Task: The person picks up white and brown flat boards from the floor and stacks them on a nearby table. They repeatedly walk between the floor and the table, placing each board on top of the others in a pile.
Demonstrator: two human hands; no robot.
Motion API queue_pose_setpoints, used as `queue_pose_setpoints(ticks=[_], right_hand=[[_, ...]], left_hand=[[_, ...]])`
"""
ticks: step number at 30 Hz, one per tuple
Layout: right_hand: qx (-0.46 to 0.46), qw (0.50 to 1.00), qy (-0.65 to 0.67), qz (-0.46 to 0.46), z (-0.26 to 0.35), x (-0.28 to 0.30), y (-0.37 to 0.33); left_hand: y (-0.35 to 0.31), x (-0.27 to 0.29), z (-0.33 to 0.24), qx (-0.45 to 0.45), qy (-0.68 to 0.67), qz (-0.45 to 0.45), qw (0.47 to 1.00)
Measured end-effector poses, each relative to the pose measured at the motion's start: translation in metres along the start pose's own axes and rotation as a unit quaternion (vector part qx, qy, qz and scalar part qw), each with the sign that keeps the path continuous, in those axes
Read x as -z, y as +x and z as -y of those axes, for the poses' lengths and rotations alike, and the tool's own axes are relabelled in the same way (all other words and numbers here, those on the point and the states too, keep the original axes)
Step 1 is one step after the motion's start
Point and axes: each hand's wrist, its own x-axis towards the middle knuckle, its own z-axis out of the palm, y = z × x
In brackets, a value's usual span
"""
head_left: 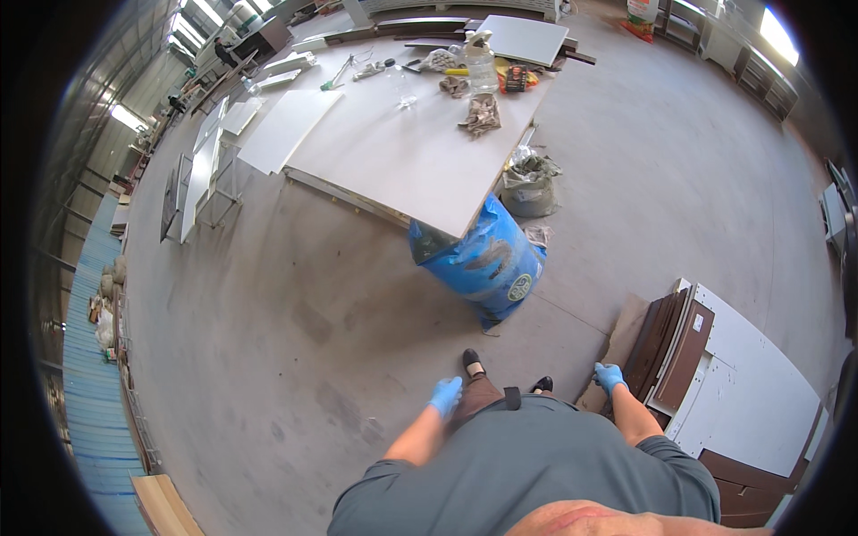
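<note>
My left hand (446, 396), in a light blue glove, hangs beside my left thigh with its fingers curled in. Nothing shows in it, and it is apart from any object. My right hand (609, 377), gloved the same way, hangs at my right with its fingers curled and no visible object in them. It is nearest to a stack of brown boards (657, 344) on the floor. A large white panel (751, 380) with small holes lies beside those boards. A torn piece of cardboard (626, 335) shows along the stack's near-left side.
Ahead stands a worktable (393, 170) carrying a clear jug (481, 67), crumpled gloves (481, 114) and tools. A full blue sack (492, 263) leans under its near corner, with a grey sack (531, 186) behind. White panels (204, 170) rest on racks at the left.
</note>
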Motion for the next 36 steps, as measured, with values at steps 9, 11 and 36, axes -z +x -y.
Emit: queue_pose_setpoints(ticks=[9,11,36], right_hand=[[-0.028,0.997,-0.058,0.043,0.092,-0.107,-0.037],[-0.019,0.995,-0.081,0.058,0.121,-0.142,-0.038],[0.387,0.759,-0.458,0.255,0.524,-0.457,-0.096]], left_hand=[[0.042,0.134,-0.059,0.0,0.0,-0.01,1.0],[0.052,0.182,-0.073,-0.023,-0.005,-0.072,0.997],[0.055,0.374,-0.138,-0.006,-0.218,-0.208,0.953]])
